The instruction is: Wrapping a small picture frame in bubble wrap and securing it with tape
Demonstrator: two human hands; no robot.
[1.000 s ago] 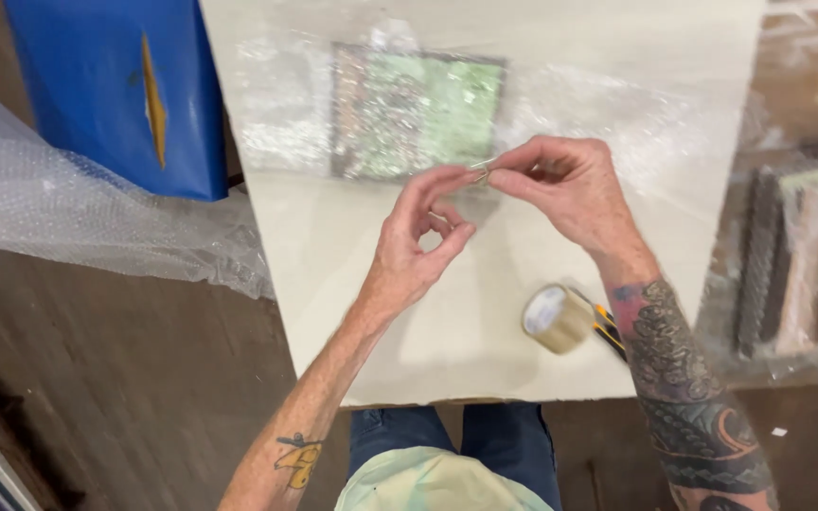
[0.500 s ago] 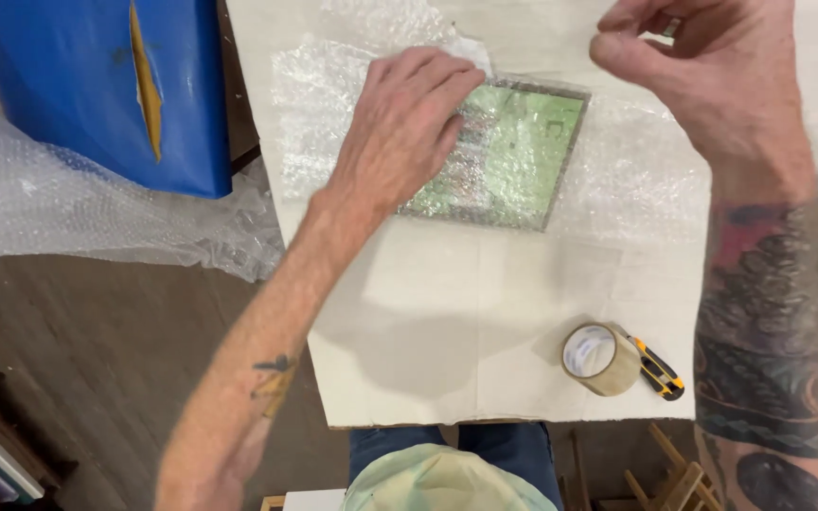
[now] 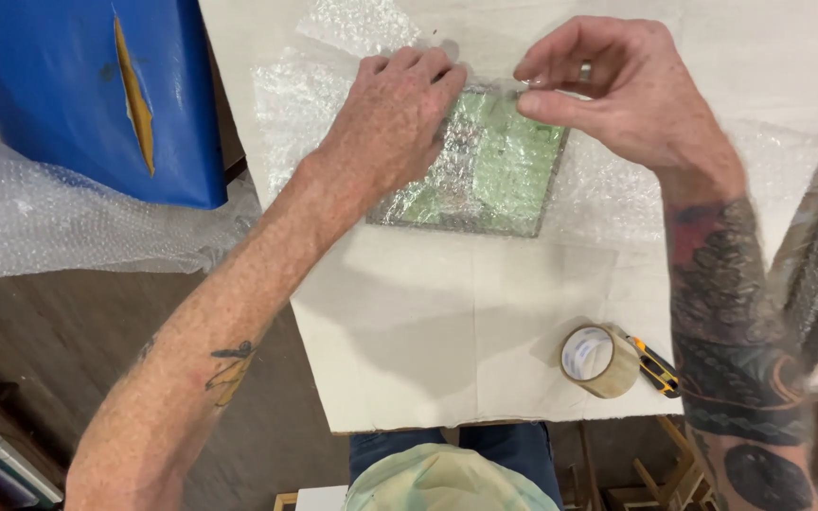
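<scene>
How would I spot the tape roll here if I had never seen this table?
Start at the white table and go to its near edge, toward the person's right forearm. The tape roll lies there, a tan ring with a pale hollow core. The yellow-and-black utility knife beside it is long and slim, not round.

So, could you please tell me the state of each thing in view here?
Green panel: flat on the table, covered in bubble wrap.
Left hand: pressed flat on the wrapped panel.
Right hand: raised, fingertips pinched together.
Tape roll: lying on its side.
Utility knife: lying beside the roll.
</scene>
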